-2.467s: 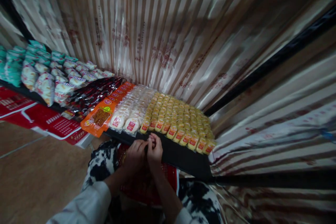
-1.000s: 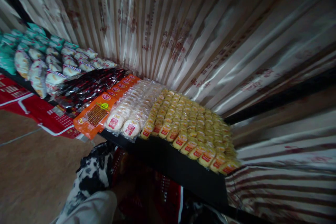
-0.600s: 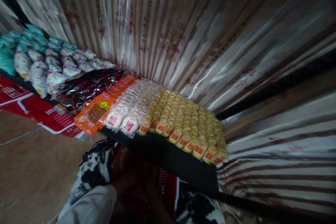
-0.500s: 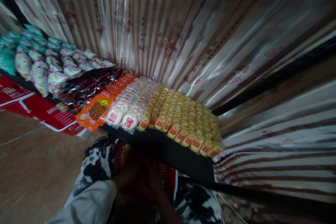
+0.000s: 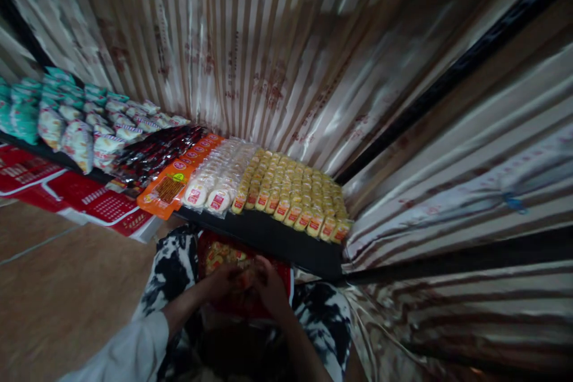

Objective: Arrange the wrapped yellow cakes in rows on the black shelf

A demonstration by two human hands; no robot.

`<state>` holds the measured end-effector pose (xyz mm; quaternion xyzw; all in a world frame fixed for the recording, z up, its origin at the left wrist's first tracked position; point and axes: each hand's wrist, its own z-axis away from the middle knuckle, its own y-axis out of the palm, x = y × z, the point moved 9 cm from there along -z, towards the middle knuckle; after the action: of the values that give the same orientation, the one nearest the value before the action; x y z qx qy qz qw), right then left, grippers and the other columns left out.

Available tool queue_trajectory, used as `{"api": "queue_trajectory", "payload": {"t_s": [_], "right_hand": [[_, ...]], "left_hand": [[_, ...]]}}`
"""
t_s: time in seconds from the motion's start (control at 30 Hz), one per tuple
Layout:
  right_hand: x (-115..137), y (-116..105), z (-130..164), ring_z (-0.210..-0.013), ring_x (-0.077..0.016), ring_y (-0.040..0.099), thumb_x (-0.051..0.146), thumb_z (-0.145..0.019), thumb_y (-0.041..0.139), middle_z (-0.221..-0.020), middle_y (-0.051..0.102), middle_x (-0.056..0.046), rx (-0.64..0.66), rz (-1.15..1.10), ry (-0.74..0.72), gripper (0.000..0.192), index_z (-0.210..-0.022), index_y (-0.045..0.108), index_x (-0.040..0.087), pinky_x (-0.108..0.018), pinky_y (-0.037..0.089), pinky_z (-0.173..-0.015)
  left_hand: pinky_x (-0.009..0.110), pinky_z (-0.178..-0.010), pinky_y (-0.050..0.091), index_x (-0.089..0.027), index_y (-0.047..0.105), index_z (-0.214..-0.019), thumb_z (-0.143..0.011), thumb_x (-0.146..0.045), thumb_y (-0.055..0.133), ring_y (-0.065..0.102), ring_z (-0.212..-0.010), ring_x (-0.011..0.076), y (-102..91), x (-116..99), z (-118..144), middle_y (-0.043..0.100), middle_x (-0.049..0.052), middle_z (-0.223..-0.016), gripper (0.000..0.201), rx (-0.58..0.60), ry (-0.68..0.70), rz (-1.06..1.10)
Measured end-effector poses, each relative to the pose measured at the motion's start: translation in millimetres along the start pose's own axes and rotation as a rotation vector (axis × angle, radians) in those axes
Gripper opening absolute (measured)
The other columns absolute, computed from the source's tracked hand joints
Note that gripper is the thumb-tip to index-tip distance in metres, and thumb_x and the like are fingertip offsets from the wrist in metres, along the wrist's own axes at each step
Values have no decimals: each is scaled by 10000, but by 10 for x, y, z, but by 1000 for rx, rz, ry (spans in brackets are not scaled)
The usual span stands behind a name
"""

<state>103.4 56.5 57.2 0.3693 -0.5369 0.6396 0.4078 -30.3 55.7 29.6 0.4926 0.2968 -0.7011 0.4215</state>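
Both of my hands are low in the middle, over a red box [image 5: 282,277] between my knees. Several yellow wrapped snacks [image 5: 218,253] with red labels lie in it. My left hand [image 5: 222,282] reaches in from the left, fingers bent in toward a small wrapped snack [image 5: 245,279]. From the other side my right hand [image 5: 271,286] has its fingers curled against the same snack. Dim light blurs the fingertips. Just beyond, neat rows of yellow wrapped snacks [image 5: 295,194] stand on a black shelf [image 5: 268,233].
Left along the shelf are white round packs [image 5: 219,198], an orange packet [image 5: 163,191], dark shiny packets [image 5: 156,152] and white and green bags [image 5: 78,140]. Red cartons [image 5: 98,200] stand below. Striped sheeting [image 5: 268,42] hangs behind, crossed by a black bar [image 5: 430,92].
The view has shifted, so the shelf's right end appears farther left. My hands now show more clearly at the box, with yellow snacks visible in it.
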Motion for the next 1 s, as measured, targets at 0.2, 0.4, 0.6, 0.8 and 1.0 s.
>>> {"api": "queue_trajectory", "payload": {"t_s": [0.2, 0.4, 0.6, 0.8, 1.0], "right_hand": [[229, -88, -28, -790, -199, 650, 299, -639, 620, -895, 684, -59, -72, -204, 22, 416, -1035, 561, 183, -321, 512, -723], [374, 45, -161, -744, -192, 656, 330, -633, 652, -829, 696, -62, -24, -480, 11, 337, -925, 566, 186, -311, 507, -692], [447, -151, -431, -741, -180, 642, 332, -598, 675, -814, 686, -37, -183, -439, -21, 391, -945, 570, 185, -305, 499, -724], [717, -300, -806, -695, -160, 609, 343, -658, 582, -775, 647, -19, -300, -180, -115, 333, -944, 588, 171, -282, 489, -690], [914, -327, -1081, -712, -170, 602, 279, -694, 509, -817, 637, -48, -390, 133, -163, 311, -965, 612, 167, -296, 478, -721]], "left_hand": [[295, -739, 473, -146, 600, -929, -628, -395, 650, 623, -812, 197, 3, -136, -27, 685, 64, -900, 393, -12, 22, 219], [306, -805, 467, -121, 570, -986, -681, -262, 585, 621, -885, 202, -103, -518, -103, 676, 92, -949, 336, -155, 138, 217], [323, -943, 402, -114, 556, -1091, -726, -172, 484, 550, -1040, 200, -328, -843, -84, 595, 116, -1114, 377, -467, 184, -184], [325, -1021, 343, -126, 494, -1212, -763, -108, 401, 431, -1187, 200, -409, -1182, -37, 445, 121, -1283, 459, -596, 257, -548], [332, -1033, 334, -154, 471, -1252, -757, -59, 364, 403, -1201, 196, -434, -1223, -193, 444, 105, -1294, 515, -592, 308, -703]]}}
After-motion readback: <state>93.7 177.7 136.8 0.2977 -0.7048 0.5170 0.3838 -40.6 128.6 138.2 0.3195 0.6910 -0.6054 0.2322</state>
